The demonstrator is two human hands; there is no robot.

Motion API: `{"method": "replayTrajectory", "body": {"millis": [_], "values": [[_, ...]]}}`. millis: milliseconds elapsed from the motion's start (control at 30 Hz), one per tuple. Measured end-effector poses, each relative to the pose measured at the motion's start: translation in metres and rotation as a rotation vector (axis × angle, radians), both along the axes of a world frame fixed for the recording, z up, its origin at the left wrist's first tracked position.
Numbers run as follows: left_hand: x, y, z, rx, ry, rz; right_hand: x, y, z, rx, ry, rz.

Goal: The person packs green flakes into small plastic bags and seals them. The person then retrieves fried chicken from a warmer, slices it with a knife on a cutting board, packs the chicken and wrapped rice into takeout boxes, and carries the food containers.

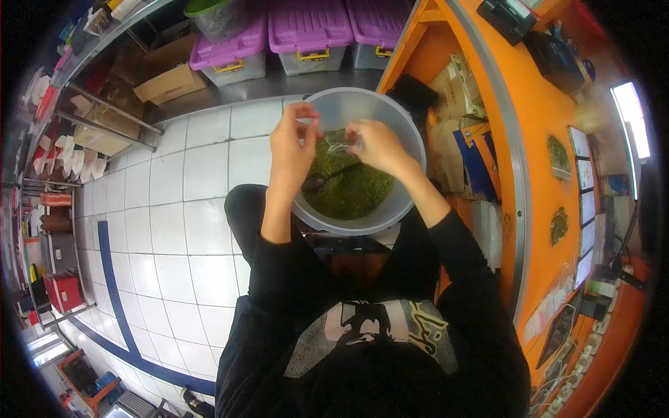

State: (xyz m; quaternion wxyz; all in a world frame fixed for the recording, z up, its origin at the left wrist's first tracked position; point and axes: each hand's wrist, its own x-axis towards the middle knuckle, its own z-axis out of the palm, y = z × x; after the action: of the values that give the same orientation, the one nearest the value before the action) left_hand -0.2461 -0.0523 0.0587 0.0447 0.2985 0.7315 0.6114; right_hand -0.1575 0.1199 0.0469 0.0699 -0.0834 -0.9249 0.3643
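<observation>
A wide translucent tub (416, 129) sits between my legs, with loose green moss-like plant matter (355, 191) inside. Above this heap, a small clear plastic bag (337, 139) with some green in it spans the gap between my hands. My right hand (380, 145) pinches the bag's right side with bent fingers. On the other side, my left hand (294, 136) is curled, thumb and fingertips at the bag's left edge; its exact grip is partly blurred. A dark scoop-like tool (334, 174) lies on the plant matter, partly hidden.
An orange table (536, 139) stands at the right, bearing two filled clear bags (559, 157) and a row of phone-like screens (585, 205). Purple-lidded bins (311, 31) and a cardboard box (167, 83) line the back. White floor tiles (167, 230) extend left towards a metal rack (115, 111).
</observation>
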Motion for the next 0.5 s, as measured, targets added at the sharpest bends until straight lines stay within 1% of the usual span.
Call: {"method": "replayTrajectory", "body": {"millis": [67,100,167,233,300,333,367,400,433,467,500], "values": [[-0.003,-0.001,0.0,0.021,0.025,0.018,-0.016,-0.008,-0.003,0.426,-0.165,0.12],[-0.003,-0.001,0.0,0.044,0.05,0.035,-0.023,-0.01,-0.011,0.422,-0.167,0.118],[-0.002,0.001,-0.001,0.037,0.063,0.035,-0.038,-0.009,-0.036,0.616,-0.143,0.257],[-0.004,0.001,0.0,0.033,0.083,0.04,-0.048,-0.004,-0.051,0.651,-0.159,0.299],[-0.003,-0.001,0.0,0.028,0.039,-0.013,-0.053,0.002,-0.059,0.684,-0.176,0.35],[-0.004,-0.002,-0.001,0.027,0.036,-0.007,-0.051,0.006,-0.055,0.631,-0.11,0.304],[-0.004,-0.003,-0.001,0.012,0.099,-0.027,-0.049,0.008,-0.045,0.577,-0.046,0.256],[-0.005,-0.003,0.0,-0.002,0.161,-0.048,-0.048,0.009,-0.035,0.577,-0.047,0.257],[-0.005,-0.004,0.001,0.0,0.16,-0.049,-0.045,0.008,-0.014,0.475,-0.044,0.21],[-0.004,-0.005,0.004,-0.073,0.361,-0.07,-0.042,0.008,0.007,0.375,-0.04,0.164],[-0.004,-0.005,0.005,-0.145,0.563,-0.089,-0.037,0.009,0.028,0.379,-0.041,0.165]]}}
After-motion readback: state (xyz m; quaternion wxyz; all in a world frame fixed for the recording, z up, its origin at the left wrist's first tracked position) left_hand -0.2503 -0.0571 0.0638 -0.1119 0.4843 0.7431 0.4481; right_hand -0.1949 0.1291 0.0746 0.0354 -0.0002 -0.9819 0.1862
